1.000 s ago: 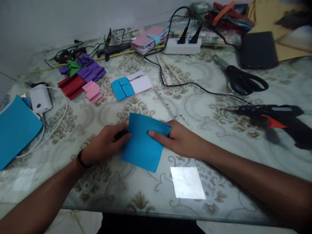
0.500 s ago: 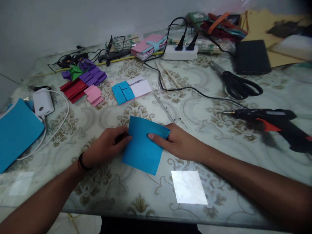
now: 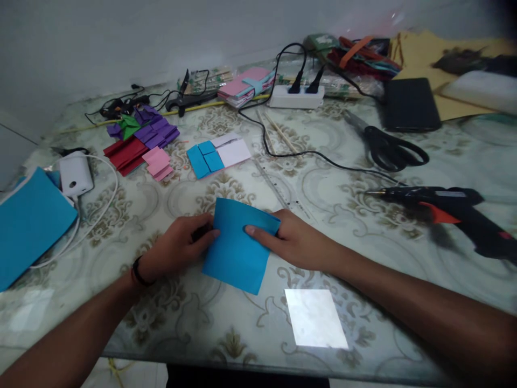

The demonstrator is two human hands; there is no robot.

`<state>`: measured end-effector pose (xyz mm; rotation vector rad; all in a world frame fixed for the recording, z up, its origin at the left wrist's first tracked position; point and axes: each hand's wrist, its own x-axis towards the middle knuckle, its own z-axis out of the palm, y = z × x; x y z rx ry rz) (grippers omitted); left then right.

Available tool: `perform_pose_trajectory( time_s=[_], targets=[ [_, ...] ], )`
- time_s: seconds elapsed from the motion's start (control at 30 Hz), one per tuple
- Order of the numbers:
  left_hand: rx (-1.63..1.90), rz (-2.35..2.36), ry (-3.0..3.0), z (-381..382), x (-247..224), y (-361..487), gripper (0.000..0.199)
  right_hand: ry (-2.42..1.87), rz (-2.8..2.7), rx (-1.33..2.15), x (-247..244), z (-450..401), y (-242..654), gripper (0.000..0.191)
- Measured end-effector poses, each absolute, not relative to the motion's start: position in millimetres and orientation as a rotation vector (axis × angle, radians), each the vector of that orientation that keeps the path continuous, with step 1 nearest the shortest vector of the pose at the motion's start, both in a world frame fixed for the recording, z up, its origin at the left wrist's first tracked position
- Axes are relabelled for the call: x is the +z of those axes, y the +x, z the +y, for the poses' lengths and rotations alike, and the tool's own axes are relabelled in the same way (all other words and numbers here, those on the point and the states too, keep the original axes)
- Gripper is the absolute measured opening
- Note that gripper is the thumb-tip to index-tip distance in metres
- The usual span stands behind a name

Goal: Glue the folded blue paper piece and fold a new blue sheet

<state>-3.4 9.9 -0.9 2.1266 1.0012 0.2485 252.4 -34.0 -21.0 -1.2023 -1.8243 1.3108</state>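
A folded piece of blue paper (image 3: 236,253) is held between both hands above the patterned table (image 3: 173,328). My left hand (image 3: 188,237) pinches its left edge between thumb and fingers. On the right edge, my right hand (image 3: 286,237) grips it with the thumb laid across the front; the other fingers are hidden behind the paper. Beyond the hands lies a card with blue and white pieces (image 3: 220,155), and a clear ruler (image 3: 278,188) is on the tabletop just behind the right hand.
Folded red (image 3: 126,154), purple and pink (image 3: 158,163) papers lie at the back left. Blue sheets (image 3: 34,226) and a white device (image 3: 76,173) with a cable are at far left. Black scissors (image 3: 390,146), a glue gun (image 3: 444,199) and a power strip (image 3: 297,97) stand right and back.
The whole view has shifted slightly, so the table things appear a little lower. Both hands keep the same grip on the blue paper.
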Motion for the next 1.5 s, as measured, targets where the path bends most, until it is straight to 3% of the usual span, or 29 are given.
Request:
perform_pose_trajectory(
  time_s=[1.5],
  targets=[
    [0.252, 1.021, 2.162, 10.1, -0.9, -2.6, 0.031, -1.244, -1.848, 1.297, -18.4, -33.7, 252.2, 0.053]
  ],
)
